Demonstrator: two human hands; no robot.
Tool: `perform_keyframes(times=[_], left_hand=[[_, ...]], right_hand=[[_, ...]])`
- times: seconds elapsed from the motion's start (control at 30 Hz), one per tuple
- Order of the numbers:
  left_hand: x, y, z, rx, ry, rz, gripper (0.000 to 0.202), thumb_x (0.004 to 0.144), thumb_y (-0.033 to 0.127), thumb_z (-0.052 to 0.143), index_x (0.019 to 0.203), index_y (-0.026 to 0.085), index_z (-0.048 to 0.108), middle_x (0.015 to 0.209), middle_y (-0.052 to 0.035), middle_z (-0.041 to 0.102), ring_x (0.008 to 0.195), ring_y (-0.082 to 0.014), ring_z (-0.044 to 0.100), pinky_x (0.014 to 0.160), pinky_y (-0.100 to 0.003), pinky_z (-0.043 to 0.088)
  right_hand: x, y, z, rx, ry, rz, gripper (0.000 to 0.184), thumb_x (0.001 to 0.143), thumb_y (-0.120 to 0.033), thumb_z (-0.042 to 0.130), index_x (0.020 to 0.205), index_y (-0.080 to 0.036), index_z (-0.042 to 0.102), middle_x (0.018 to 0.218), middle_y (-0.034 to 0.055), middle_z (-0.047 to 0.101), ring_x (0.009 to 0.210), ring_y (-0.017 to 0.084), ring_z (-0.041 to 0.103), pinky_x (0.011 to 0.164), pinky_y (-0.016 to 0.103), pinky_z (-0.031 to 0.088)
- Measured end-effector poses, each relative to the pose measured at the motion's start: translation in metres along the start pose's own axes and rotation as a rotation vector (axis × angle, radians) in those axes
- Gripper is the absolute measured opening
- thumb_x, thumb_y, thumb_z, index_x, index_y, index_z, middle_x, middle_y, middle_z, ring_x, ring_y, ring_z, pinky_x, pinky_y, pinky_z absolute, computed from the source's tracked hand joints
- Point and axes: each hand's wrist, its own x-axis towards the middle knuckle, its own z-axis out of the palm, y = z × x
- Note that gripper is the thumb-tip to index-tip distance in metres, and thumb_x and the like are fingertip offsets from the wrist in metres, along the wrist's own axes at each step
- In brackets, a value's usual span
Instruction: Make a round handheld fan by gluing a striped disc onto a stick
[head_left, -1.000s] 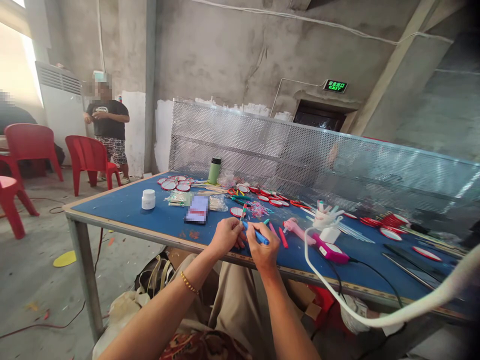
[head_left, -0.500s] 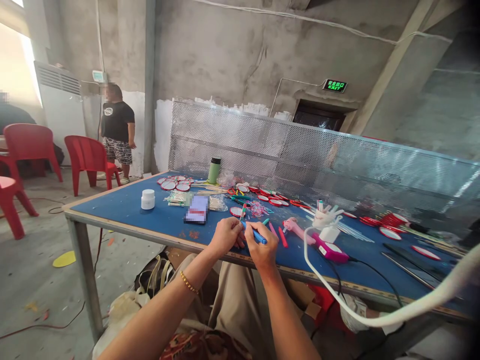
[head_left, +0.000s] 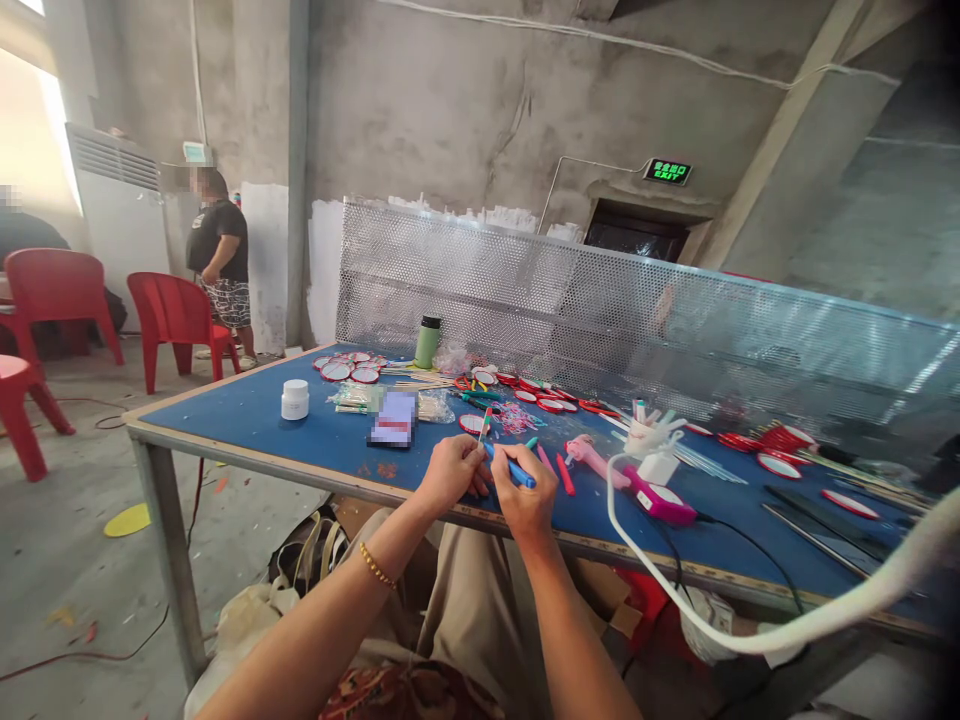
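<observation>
My left hand (head_left: 452,470) is closed on a small thin white stick (head_left: 485,424) with red and green at its upper end. In my right hand (head_left: 528,500) is a blue marker pen (head_left: 520,474), gripped like a writing tool with its tip end close to the stick. Whether tip and stick touch is too small to tell. Just beyond my hands lie a pink marker (head_left: 546,458), a red marker (head_left: 565,475) and a teal marker (head_left: 532,443). A round red-rimmed disc (head_left: 472,423) lies behind the stick.
The blue table (head_left: 247,425) carries a phone (head_left: 393,418), a white jar (head_left: 295,400), a green bottle (head_left: 427,343) and several red-rimmed discs (head_left: 336,371). Rightward are a pink glue gun (head_left: 596,460), a magenta device (head_left: 664,500) and a white flexible arm (head_left: 720,638). A person (head_left: 221,245) stands beyond red chairs (head_left: 171,320).
My hands, the stick and the blue marker pen stay almost still. In the background, the standing person has turned and shifted slightly left, with an arm now bent.
</observation>
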Motion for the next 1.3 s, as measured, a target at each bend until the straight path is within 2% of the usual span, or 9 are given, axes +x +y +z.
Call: perform_keyframes(times=[0.6,0.77,0.97,1.3], left_hand=[[-0.0006,0.0011,0.0004,-0.003,0.003,-0.016,0.024,0.089,0.022,0.049,0.066,0.017,0.051,0.046,0.0026,0.058,0.040,-0.0117,0.060,0.037,-0.016,0.041],[0.0001,-0.0011,0.0002,-0.014,0.005,-0.021,0.021,0.089,0.025,0.052,0.069,0.017,0.053,0.053,0.0017,0.063,0.041,-0.0115,0.062,0.037,-0.016,0.042],[-0.0004,0.0002,0.0002,-0.002,0.001,-0.015,0.024,0.089,0.027,0.051,0.067,0.018,0.051,0.046,0.0032,0.058,0.040,-0.0126,0.060,0.038,-0.018,0.042],[-0.0001,0.0000,0.0009,0.008,0.004,0.001,0.024,0.088,0.022,0.049,0.065,0.017,0.051,0.048,0.0026,0.059,0.040,-0.0113,0.061,0.038,-0.016,0.042]], right_hand=[[-0.0001,-0.0006,-0.0002,0.024,-0.015,0.021,0.021,0.093,-0.023,0.055,0.074,-0.020,0.062,0.065,0.0003,0.064,0.058,0.012,0.057,0.060,0.025,0.046],[-0.0004,-0.0014,-0.0002,0.015,0.007,0.059,0.022,0.093,-0.025,0.055,0.073,-0.020,0.062,0.064,0.0003,0.063,0.058,0.013,0.056,0.060,0.025,0.046],[0.0007,-0.0030,-0.0004,0.037,-0.014,0.025,0.019,0.093,-0.023,0.056,0.075,-0.020,0.063,0.067,0.0010,0.065,0.060,0.013,0.058,0.061,0.025,0.048],[0.0017,-0.0031,0.0000,0.025,-0.005,0.031,0.019,0.092,-0.024,0.056,0.075,-0.020,0.063,0.067,0.0006,0.066,0.060,0.014,0.059,0.062,0.025,0.048]])
